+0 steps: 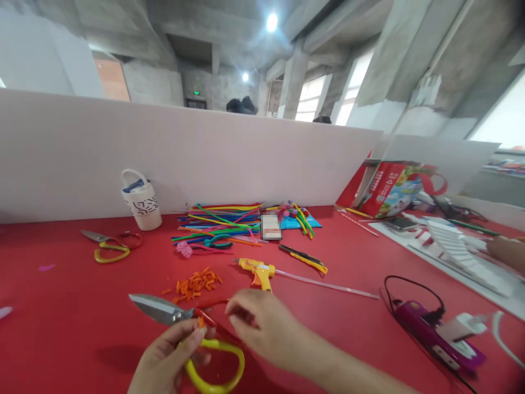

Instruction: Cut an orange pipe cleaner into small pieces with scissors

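My left hand (170, 358) is closed around the yellow loop handle of a pair of scissors (164, 311) whose steel blades point left over the red table. A small orange piece sits at my left thumb tip. My right hand (258, 323) hovers just right of the scissors with its fingers curled in a pinch, beside a thin red strand (211, 303); what it pinches is too small to name. A little heap of cut orange pieces (197, 283) lies just beyond the blades.
A yellow glue gun (258, 271) with a clear stick lies ahead. Several coloured pipe cleaners (221, 224), a white bucket (142, 202), a second pair of scissors (109, 246), a cutter (303, 257), a purple power strip (435, 334) and white partitions surround the red table (61, 312).
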The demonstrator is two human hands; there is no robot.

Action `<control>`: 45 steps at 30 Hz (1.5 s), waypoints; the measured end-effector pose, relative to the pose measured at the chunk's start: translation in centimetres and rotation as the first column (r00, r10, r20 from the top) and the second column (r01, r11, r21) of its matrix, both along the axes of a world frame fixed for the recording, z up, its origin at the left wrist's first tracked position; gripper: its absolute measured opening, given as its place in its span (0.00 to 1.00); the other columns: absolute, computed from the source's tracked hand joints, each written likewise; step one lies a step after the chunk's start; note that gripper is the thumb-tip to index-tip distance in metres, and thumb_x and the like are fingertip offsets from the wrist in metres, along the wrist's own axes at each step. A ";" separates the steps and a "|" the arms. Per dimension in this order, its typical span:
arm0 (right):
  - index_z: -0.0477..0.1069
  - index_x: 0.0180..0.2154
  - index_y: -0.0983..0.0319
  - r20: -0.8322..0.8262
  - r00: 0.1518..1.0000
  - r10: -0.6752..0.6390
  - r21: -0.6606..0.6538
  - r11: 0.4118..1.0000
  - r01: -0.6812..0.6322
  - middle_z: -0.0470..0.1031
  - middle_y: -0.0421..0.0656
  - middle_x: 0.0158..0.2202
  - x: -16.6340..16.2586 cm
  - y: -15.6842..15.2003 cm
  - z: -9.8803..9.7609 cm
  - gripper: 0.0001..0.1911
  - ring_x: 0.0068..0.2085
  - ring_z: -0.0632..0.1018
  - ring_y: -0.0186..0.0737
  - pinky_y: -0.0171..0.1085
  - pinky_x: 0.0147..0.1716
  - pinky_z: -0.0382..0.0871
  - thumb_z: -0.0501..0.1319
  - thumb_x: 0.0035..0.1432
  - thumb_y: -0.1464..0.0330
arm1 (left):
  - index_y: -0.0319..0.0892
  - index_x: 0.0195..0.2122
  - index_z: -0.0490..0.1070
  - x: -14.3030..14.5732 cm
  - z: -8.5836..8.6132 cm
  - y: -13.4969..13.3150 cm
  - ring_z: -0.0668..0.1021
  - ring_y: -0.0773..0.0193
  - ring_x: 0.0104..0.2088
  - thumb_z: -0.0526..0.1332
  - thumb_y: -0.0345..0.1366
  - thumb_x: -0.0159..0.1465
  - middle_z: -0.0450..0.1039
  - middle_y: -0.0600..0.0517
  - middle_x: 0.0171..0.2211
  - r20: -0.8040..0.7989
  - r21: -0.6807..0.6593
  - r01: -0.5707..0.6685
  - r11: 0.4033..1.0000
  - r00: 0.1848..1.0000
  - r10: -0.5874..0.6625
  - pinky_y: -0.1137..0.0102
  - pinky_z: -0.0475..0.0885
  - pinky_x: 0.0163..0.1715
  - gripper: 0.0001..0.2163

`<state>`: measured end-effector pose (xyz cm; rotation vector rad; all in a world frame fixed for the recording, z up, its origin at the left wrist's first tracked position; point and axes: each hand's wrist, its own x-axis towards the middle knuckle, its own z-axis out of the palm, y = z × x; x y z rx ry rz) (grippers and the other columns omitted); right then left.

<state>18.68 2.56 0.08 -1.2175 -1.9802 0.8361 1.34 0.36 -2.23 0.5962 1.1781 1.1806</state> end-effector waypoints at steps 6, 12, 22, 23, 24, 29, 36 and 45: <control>0.66 0.43 0.64 0.357 0.934 -0.016 0.090 0.996 -0.017 0.72 0.48 0.40 -2.7 -3.1 -1.0 0.16 0.41 0.72 0.44 0.39 0.39 0.64 0.56 0.50 0.72 | 0.41 0.26 0.78 0.6 0.2 -0.5 0.77 0.65 0.27 0.72 0.36 0.41 0.78 0.53 0.25 0.097 0.022 0.082 0.996 0.992 -0.083 0.76 0.72 0.29 0.10; 0.66 0.34 0.61 0.294 0.943 -0.158 0.059 0.987 0.147 0.72 0.45 0.34 -1.5 -1.2 -2.0 0.12 0.35 0.71 0.42 0.37 0.34 0.61 0.57 0.42 0.75 | 0.40 0.23 0.77 0.8 0.4 -1.3 0.77 0.62 0.30 0.72 0.36 0.42 0.78 0.51 0.27 0.052 0.097 0.138 0.986 0.988 -0.143 0.72 0.72 0.34 0.09; 0.53 0.23 0.57 0.106 0.990 -0.088 -0.196 0.975 0.108 0.59 0.34 0.20 2.0 -2.0 -1.5 0.20 0.21 0.58 0.31 0.32 0.19 0.51 0.59 0.47 0.51 | 0.39 0.22 0.74 0.1 0.5 -1.1 0.71 0.71 0.22 0.70 0.31 0.46 0.72 0.54 0.21 0.091 0.139 0.054 0.989 0.994 -0.067 0.78 0.67 0.25 0.05; 0.55 0.24 0.57 0.166 0.983 -0.073 -0.186 0.977 0.104 0.61 0.35 0.21 1.8 -2.4 -1.5 0.21 0.22 0.58 0.32 0.32 0.20 0.50 0.62 0.43 0.52 | 0.39 0.22 0.74 0.0 0.5 -1.0 0.71 0.71 0.22 0.70 0.31 0.46 0.72 0.54 0.21 0.131 0.140 0.048 0.989 0.989 -0.066 0.78 0.67 0.25 0.05; 0.55 0.24 0.57 0.230 0.972 -0.055 -0.181 0.979 0.099 0.63 0.36 0.22 1.6 -2.7 -1.6 0.21 0.22 0.59 0.33 0.33 0.20 0.50 0.64 0.41 0.52 | 0.39 0.22 0.74 -0.1 0.6 -1.0 0.71 0.72 0.22 0.70 0.31 0.47 0.71 0.55 0.21 0.165 0.143 0.046 0.989 0.984 -0.069 0.78 0.67 0.25 0.05; 0.56 0.25 0.56 0.332 0.941 0.062 -0.256 0.966 0.026 0.68 0.41 0.22 0.8 -3.0 -2.8 0.17 0.21 0.61 0.36 0.35 0.21 0.50 0.55 0.49 0.50 | 0.39 0.24 0.73 -0.2 1.0 -1.2 0.71 0.72 0.22 0.67 0.28 0.51 0.71 0.55 0.21 0.277 0.165 0.048 0.985 0.956 -0.093 0.78 0.67 0.25 0.03; 0.56 0.25 0.57 0.185 0.983 0.021 -0.102 0.995 -0.002 0.66 0.40 0.21 1.3 -3.1 -3.5 0.14 0.22 0.64 0.36 0.34 0.21 0.54 0.49 0.57 0.56 | 0.38 0.24 0.73 0.5 0.3 -1.3 0.70 0.73 0.20 0.67 0.27 0.50 0.70 0.55 0.19 0.284 0.111 0.134 0.985 0.945 -0.161 0.79 0.66 0.22 0.03; 0.60 0.34 0.60 0.480 0.877 0.023 0.073 0.995 -0.066 0.73 0.44 0.27 1.4 -3.6 -3.0 0.07 0.25 0.72 0.41 0.36 0.24 0.58 0.52 0.55 0.63 | 0.39 0.24 0.72 -0.4 1.5 -0.9 0.73 0.73 0.20 0.67 0.25 0.49 0.72 0.55 0.20 0.322 0.205 -0.021 0.979 0.946 -0.048 0.79 0.67 0.22 0.05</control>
